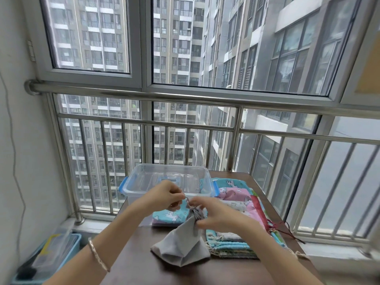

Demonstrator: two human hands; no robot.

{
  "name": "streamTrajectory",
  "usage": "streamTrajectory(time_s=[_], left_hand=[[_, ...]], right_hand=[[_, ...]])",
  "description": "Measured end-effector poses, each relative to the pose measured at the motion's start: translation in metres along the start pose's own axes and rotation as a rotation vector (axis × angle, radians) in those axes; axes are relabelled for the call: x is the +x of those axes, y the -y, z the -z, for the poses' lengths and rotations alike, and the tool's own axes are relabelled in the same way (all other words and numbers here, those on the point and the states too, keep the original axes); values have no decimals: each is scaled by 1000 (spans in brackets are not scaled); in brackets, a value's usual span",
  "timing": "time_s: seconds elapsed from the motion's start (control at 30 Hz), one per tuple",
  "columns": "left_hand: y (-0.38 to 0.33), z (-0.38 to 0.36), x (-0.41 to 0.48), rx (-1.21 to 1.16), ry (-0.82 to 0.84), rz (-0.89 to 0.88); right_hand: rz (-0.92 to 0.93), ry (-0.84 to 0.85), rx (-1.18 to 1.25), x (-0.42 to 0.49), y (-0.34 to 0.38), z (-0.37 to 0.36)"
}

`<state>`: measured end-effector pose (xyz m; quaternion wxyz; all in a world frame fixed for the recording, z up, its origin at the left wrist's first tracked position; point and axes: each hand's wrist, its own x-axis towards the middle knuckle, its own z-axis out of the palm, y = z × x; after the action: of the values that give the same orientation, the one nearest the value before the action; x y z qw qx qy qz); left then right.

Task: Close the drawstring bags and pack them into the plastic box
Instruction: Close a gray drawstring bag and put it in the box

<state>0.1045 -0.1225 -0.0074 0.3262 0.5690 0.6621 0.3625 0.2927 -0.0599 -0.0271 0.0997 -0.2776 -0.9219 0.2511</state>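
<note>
Head view: hands together at grey bag [181,243] neck.
Left hand [166,194] pinches cord [187,199]; right hand [213,214] grips gathered neck; open plastic box [134,177] rim just beyond both.

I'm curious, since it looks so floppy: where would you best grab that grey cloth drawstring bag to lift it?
Probably at the gathered neck of the grey cloth drawstring bag, coming from above. It stands tent-like, bunched at the top, where the right hand pinches it and the left hand holds the cord; the body below is loose.
</note>
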Motion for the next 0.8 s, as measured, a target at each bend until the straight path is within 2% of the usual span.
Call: streamTrajectory(time_s=[0.13,0.33,0.47,0.6,0.7,0.8], left_hand=[[-2,3,-2,-68,25,4],[-4,14,-9,-154,273,-28],[-3,20,-14,-149,339,-28],[-5,29,-10,-448,425,-50],[-11,47,-1,-734,409,-62],[-9,67,17,-970,222,7]], right_hand=[[40,-102,111,8,9,9],[124,-246,366,22,31,48],[108,-361,628,32,49,85],[108,-532,809,49,56,117],[53,-674,867,64,51,134],[-57,-819,963,82,31,142]])
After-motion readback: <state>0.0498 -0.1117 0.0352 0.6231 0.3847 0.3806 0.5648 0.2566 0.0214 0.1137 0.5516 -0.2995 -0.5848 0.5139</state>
